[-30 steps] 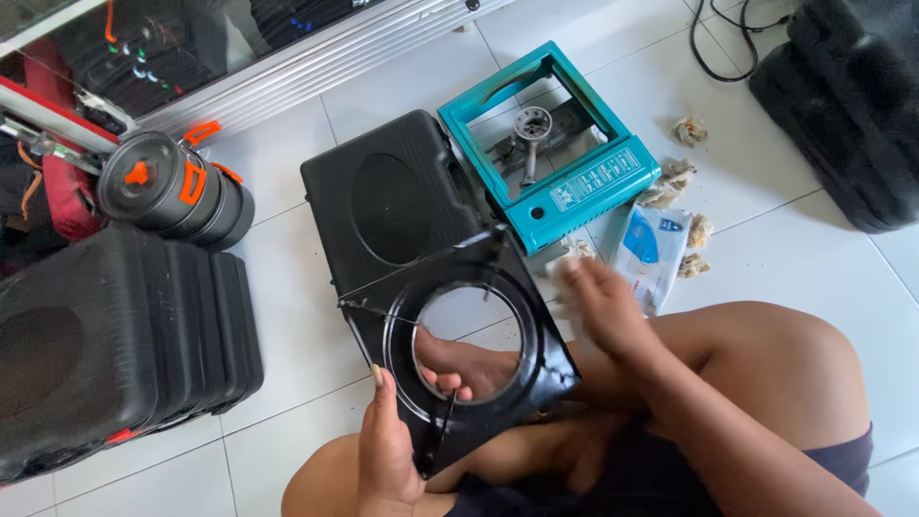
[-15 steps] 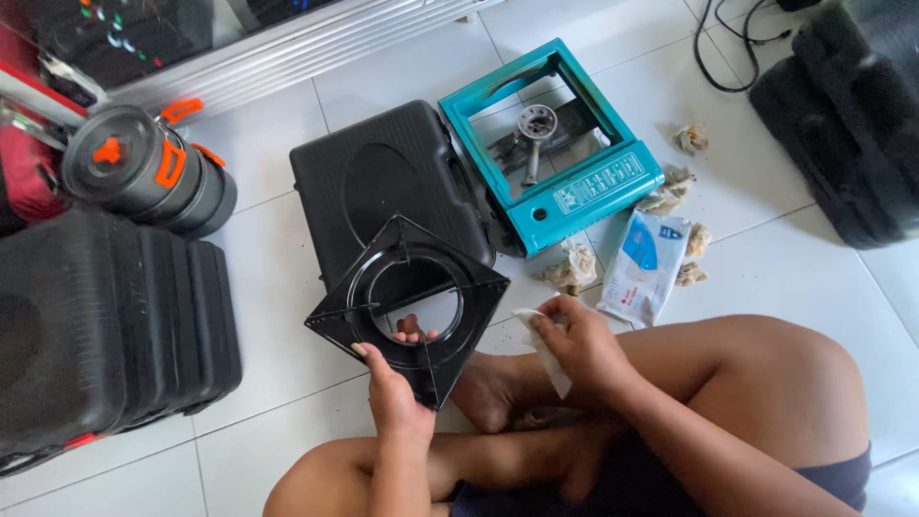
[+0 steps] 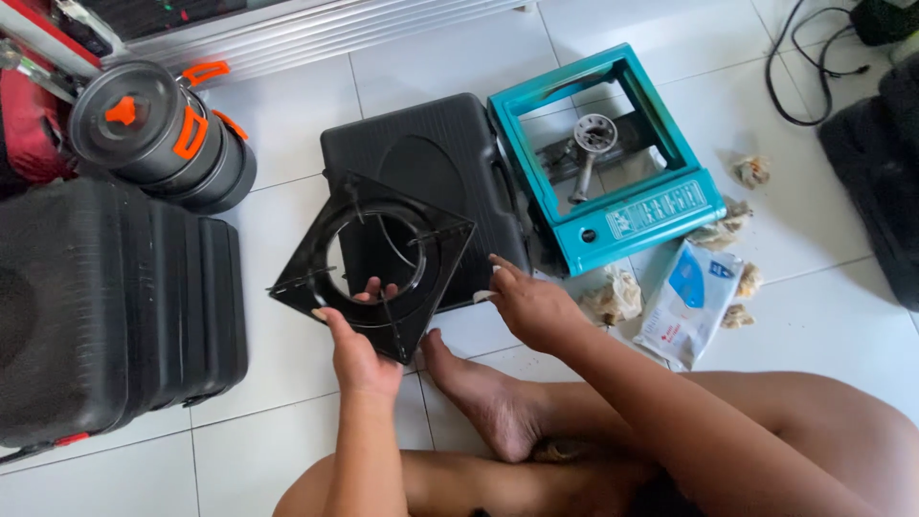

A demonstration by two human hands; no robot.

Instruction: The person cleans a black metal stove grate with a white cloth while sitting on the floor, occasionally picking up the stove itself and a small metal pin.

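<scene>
My left hand (image 3: 362,345) grips the near edge of a black square stove top plate (image 3: 373,260) with a round hole and pan supports, holding it tilted above the floor. My right hand (image 3: 529,304) is beside the plate's right corner with a small white wipe pinched in its fingers. Behind the plate lies a black plastic carry case (image 3: 431,172). To its right stands the teal portable gas stove body (image 3: 613,158) with its top off and the burner showing.
A white and blue wipe packet (image 3: 691,302) and several crumpled used wipes (image 3: 613,297) lie on the white tiles by the stove. Large black case (image 3: 105,306) at left, a black and orange cook pot set (image 3: 158,134) behind it, black cables (image 3: 804,57) far right.
The black plate has been lifted and swung left and away from my lap. My right hand has come forward from my knee toward the plate's right corner.
</scene>
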